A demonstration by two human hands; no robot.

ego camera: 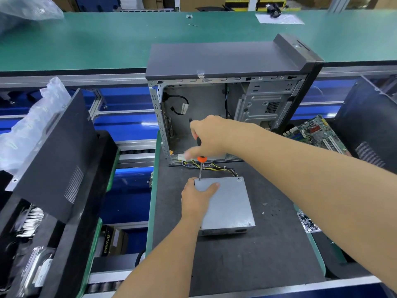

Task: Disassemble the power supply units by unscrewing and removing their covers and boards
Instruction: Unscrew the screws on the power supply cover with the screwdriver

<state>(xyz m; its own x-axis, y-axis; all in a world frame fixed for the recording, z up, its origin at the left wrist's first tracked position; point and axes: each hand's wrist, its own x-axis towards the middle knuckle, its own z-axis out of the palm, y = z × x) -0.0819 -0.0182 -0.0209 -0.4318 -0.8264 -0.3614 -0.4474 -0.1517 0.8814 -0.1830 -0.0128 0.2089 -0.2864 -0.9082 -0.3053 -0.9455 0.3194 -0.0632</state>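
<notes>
Surroundings. Open dark-grey metal computer tower case, centre of frame, standing at the far edge of the dark grey work mat; interior bare apart from loose black cables. Green circuit board, right of the case, partly hidden behind the right forearm. Black perforated side panel, tilted, left of frame; crumpled clear plastic wrap behind it. Second black panel at the right edge. Green conveyor surface across the top of the frame. Small pile of metal parts at the mat's right edge.

Hands. Left hand, lower centre: fingers curled over the near-left edge of the unit, thumb lying flat on its top face, gripping it. Right hand, above it, clenched round the orange-and-black-handled screwdriver; forefinger blurred. The right arm crosses the frame from the lower right and hides part of the case floor.

Task item. Flat rectangular grey metal power supply unit, centre of the mat, just in front of the case. Lies flat, long axis running from the far left to the near right of the frame. Bundle of yellow and black wires leaves its far end toward the case. Screwdriver shaft near upright, tip on the unit's far-left corner.
</notes>
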